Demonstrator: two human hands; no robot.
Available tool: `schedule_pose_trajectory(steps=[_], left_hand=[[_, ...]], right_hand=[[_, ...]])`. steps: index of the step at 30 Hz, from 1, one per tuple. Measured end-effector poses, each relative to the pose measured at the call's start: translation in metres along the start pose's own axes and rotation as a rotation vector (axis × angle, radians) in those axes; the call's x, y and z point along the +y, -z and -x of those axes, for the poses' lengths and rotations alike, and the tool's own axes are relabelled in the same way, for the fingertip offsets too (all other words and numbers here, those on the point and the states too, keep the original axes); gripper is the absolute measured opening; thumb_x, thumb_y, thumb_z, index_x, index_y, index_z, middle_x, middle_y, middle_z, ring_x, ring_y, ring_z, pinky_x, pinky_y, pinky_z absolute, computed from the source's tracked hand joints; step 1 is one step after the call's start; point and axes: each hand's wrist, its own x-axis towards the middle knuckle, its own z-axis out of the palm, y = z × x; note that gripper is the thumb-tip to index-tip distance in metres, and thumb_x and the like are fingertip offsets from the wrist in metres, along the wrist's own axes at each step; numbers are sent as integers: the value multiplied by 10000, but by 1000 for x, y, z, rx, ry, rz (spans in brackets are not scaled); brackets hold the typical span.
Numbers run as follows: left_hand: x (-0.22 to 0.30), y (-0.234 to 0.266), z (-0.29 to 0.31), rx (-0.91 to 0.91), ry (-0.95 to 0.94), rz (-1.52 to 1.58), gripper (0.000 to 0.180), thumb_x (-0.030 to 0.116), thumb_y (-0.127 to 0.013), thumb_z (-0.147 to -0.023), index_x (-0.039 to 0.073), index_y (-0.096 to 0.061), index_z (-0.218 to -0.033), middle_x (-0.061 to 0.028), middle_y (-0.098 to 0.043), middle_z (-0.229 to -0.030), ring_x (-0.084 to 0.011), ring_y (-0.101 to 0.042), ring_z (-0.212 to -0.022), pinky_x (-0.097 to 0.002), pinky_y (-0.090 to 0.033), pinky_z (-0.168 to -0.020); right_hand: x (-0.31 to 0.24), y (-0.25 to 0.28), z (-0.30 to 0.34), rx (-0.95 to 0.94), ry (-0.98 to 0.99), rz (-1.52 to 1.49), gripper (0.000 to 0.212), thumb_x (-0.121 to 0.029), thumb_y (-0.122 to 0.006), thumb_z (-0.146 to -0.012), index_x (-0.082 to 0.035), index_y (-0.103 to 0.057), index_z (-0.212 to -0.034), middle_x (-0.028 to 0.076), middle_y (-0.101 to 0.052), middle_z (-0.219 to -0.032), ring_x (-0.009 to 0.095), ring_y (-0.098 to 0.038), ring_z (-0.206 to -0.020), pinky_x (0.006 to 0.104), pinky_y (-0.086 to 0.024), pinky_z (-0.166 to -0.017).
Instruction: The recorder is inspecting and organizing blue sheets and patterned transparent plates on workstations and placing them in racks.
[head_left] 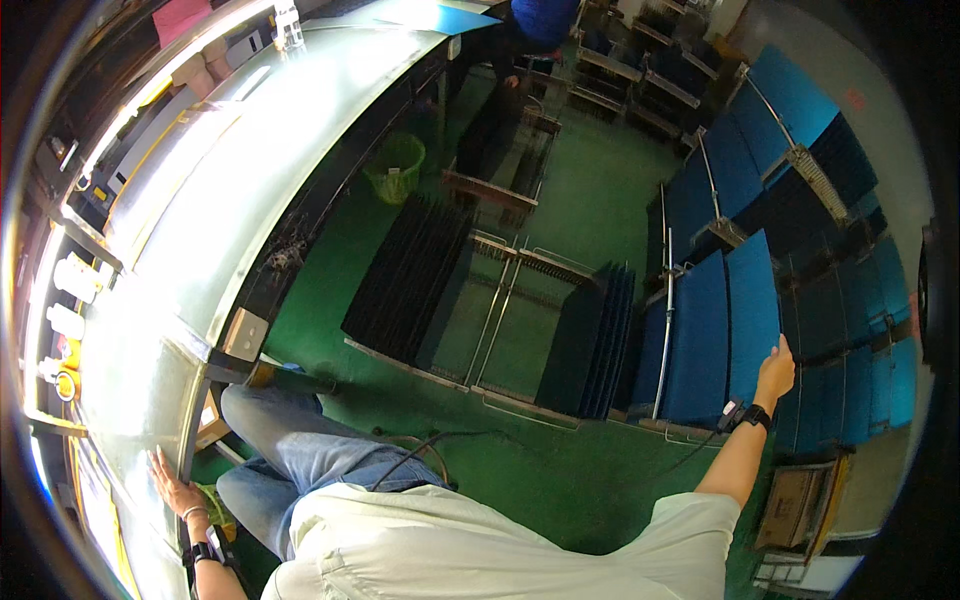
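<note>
My left hand [175,488] lies flat on the edge of the brightly lit worktable [150,410], fingers stretched out and holding nothing. Out to the right, my right hand [776,375] is at the side edge of a flat blue panel [752,300], with its fingers closed on that edge; its fingertips are partly hidden. This panel stands upright in a rack beside another blue panel [695,340]. A metal rod [668,310] runs along the front of these panels.
A floor rack [480,385] ahead holds dark panels [410,285] on its left and more on its right. Near the table legs stands a green basket [396,168]. A person in blue [540,22] sits farther off. Bottles [75,278] line the table's far side. A cable [405,458] crosses my lap.
</note>
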Motion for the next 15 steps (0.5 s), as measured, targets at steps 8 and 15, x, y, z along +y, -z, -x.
schedule_pose_trajectory(steps=[8, 15], left_hand=[[-13, -9, -1, 6, 16, 45, 919, -131, -621, -580, 214, -275, -1360, -75, -272, -1415, -313, -303, -1263, -396, -246, -1064], [-15, -14, -4, 80, -112, 61, 912, -127, -615, -587, 201, -267, -1363, -74, -268, -1417, -302, -295, -1270, -392, -236, -1069]], right_hand=[[43, -31, -43, -152, 225, -291, 383, -139, -522, -820, -113, -510, -1202, 166, -536, -1168, 327, -526, -1043, 384, -414, -871], [40, -24, -39, -255, 208, -370, 453, -66, -563, -755, -25, -489, -1200, 170, -532, -1185, 305, -514, -1087, 357, -391, -918]])
